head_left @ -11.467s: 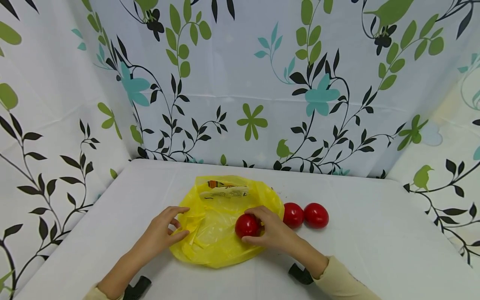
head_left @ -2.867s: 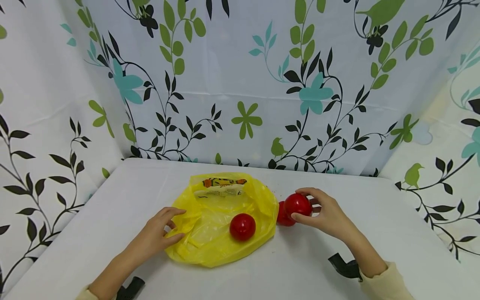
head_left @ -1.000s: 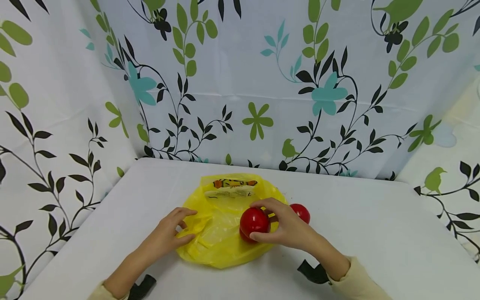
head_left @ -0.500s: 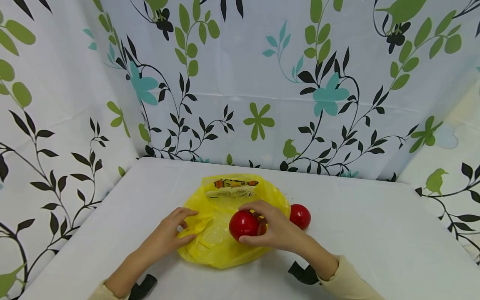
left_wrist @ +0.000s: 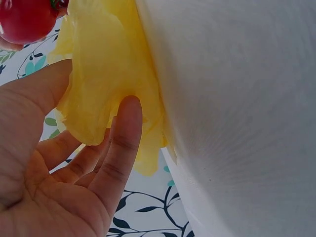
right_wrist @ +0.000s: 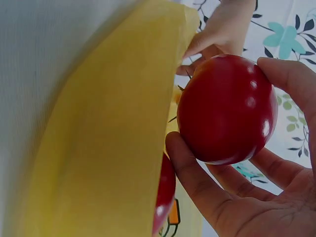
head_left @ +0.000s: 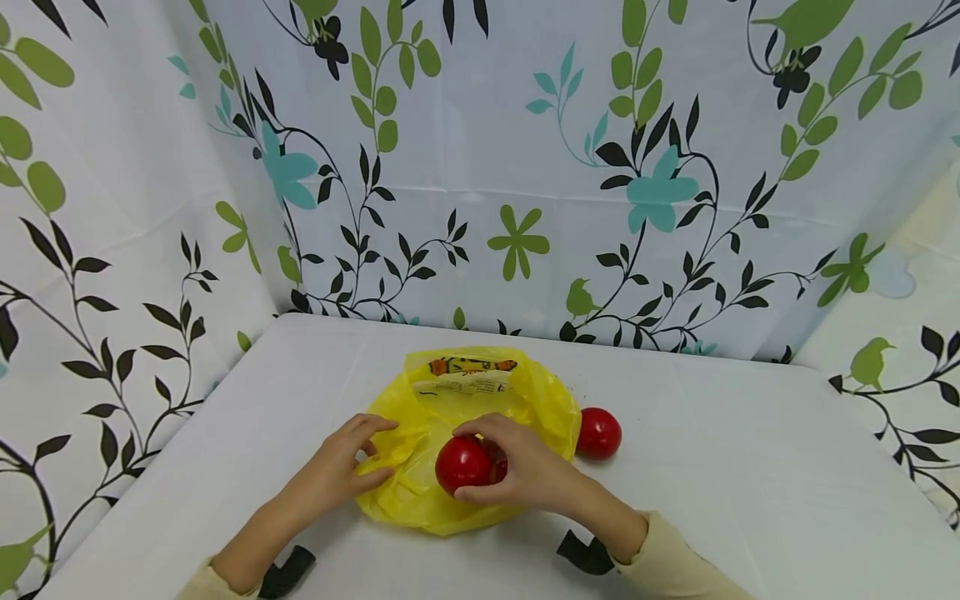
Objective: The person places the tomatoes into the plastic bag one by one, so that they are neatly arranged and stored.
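Observation:
A yellow plastic bag point(head_left: 420, 492) lies with its mouth spread on the table. My left hand point(head_left: 347, 462) holds its left edge; in the left wrist view the thumb and a finger point(left_wrist: 129, 118) are on either side of the film. Over the bag's mouth my right hand point(head_left: 525, 467) grips a shiny red tomato point(head_left: 461, 467) between thumb and fingers; its dark stem shows in the right wrist view. Behind it, a second tomato point(right_wrist: 165, 197) in the bag is mostly hidden by the bag wall and my hand. Another tomato point(head_left: 598, 433) sits outside, against the bag's right side.
A white cloth covers the table point(head_left: 712, 467). Patterned curtains point(head_left: 465, 167) with leaves and birds enclose the back and both sides. A black strap piece point(head_left: 585, 554) hangs at my right wrist, and another black piece point(head_left: 287, 571) at my left.
My right hand brings a tomato from right of the bag to over its mouth, then moves left and toward me past the tomato inside. My left hand stays at the bag's edge.

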`<state>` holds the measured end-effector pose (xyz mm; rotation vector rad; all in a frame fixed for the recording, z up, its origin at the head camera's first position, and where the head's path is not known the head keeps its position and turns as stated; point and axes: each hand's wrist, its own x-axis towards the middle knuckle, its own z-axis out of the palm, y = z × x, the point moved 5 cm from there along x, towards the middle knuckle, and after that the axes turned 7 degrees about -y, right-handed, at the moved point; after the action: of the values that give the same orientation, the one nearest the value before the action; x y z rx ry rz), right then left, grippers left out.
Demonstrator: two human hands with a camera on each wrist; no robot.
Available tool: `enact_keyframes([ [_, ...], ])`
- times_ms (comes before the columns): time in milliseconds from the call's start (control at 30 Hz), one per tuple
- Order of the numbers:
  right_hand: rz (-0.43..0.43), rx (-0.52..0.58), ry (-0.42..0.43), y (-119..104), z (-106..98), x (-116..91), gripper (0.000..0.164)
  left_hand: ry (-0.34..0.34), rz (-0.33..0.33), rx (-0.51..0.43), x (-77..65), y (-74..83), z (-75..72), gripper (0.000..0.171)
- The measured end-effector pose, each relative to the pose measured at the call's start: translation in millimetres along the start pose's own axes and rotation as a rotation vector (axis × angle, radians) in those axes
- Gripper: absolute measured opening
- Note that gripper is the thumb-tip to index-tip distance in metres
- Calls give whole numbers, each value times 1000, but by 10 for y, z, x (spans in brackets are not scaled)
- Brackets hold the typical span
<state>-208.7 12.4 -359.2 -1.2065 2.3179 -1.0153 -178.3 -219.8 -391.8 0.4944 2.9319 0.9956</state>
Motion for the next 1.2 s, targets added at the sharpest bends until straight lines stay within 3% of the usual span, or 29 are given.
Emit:
enact_keyframes([
  [400,38,3,-89,-45,198,144,58,9,19,-3,-8,6,7,51],
  [667,65,10,-119,11,320,180,55,-5,-19,4,-4,19,0,52],
  [1200,68,-106,-151,57,421,217,57,5,25,11,-2,15,-7,52],
])
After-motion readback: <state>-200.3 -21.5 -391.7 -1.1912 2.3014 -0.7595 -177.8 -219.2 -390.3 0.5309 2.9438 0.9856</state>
